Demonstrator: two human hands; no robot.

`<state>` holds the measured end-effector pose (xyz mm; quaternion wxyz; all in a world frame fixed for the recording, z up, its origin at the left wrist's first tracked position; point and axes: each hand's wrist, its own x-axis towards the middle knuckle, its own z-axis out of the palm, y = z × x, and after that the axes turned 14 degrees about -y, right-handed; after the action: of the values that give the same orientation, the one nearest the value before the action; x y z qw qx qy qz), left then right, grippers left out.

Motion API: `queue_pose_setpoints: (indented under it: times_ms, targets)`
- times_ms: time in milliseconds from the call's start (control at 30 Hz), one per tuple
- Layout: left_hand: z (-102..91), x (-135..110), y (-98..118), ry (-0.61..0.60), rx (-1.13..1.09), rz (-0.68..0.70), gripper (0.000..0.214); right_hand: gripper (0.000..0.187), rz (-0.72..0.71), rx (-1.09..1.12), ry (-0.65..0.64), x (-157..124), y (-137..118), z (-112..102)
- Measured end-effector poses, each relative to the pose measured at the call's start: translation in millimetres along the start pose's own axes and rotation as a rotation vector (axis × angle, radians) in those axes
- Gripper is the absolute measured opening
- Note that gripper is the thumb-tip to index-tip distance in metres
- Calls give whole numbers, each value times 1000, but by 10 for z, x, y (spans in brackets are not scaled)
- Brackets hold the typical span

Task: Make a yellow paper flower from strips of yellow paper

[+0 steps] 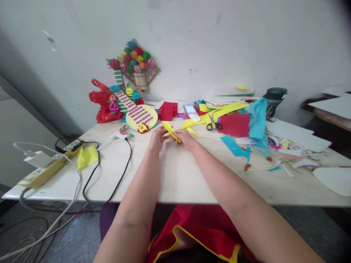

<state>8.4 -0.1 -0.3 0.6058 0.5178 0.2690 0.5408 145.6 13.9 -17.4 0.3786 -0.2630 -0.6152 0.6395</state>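
Both my hands meet over the middle of the table and pinch a folded yellow paper strip (170,131). My left hand (157,138) grips its left part with closed fingers. My right hand (187,138) pinches the lower right end. A loose yellow strip (191,130) lies just beyond my right hand. The strip is held slightly above the pale tabletop (175,175).
A paper guitar with paper flowers (137,114) and a glue gun (118,134) with a black cord lie left of my hands. Scissors (213,125), red (234,125), blue (257,117) and yellow paper scraps spread to the right. A yellow power strip (51,166) sits at the left edge.
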Motion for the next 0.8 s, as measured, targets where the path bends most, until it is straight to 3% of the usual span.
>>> queue_pose_setpoints:
  times_ms: [333, 600, 800]
  targets:
    - [-69, -24, -61, -83, 70, -12, 33, 12, 6, 111, -99, -43, -24, -27]
    - [-22, -26, -54, 22, 104, -4, 28, 11, 16, 121, -101, -41, -29, 3]
    - [-3, -26, -48, 62, 120, 27, 24, 31, 9, 120, -106, -55, -55, 28]
